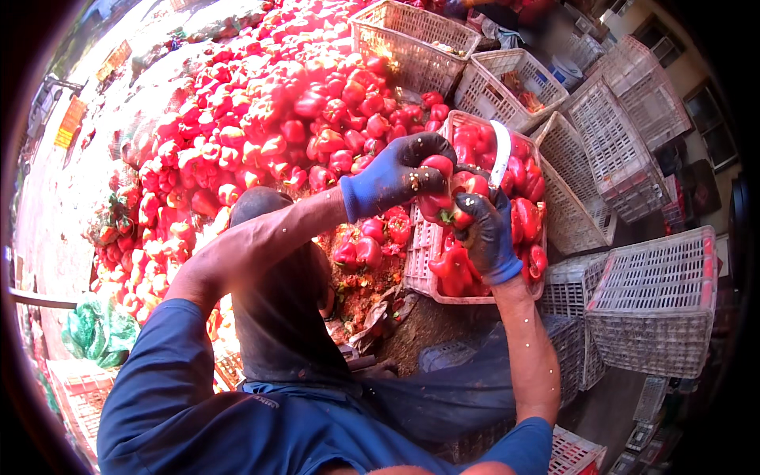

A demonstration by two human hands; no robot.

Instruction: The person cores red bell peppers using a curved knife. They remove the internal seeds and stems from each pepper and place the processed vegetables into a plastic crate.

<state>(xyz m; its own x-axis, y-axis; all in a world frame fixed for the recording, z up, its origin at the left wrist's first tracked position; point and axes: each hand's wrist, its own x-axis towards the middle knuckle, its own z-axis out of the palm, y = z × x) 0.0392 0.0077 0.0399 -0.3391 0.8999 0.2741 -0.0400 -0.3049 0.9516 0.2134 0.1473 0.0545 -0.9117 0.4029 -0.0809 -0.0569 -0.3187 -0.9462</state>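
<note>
Above a pinkish plastic crate (421, 253), a red pepper (435, 207) with a green stem end is held up between two gloved hands as I watch through the head camera. The left hand (408, 172), in blue and black, grasps the pepper, fingers curled over its upper side. The right hand (485, 239), gloved alike, is closed on a knife (500, 154), fingertips against the pepper's lower right; the white curved blade points up and the handle is hidden from me. Beneath them, more peppers (453, 269) fill the crate. To the left and beyond, I see a broad heap of red peppers (273, 146) spread in bright sun, with scraps (366, 297) on the ground before it. Slatted crates stand at the far side and right, among them a tall pale one (412, 49) and a tilted grey one (653, 305). Green netting (99, 328) lies far left, beside the blue-shirted wearer (237, 431).
</note>
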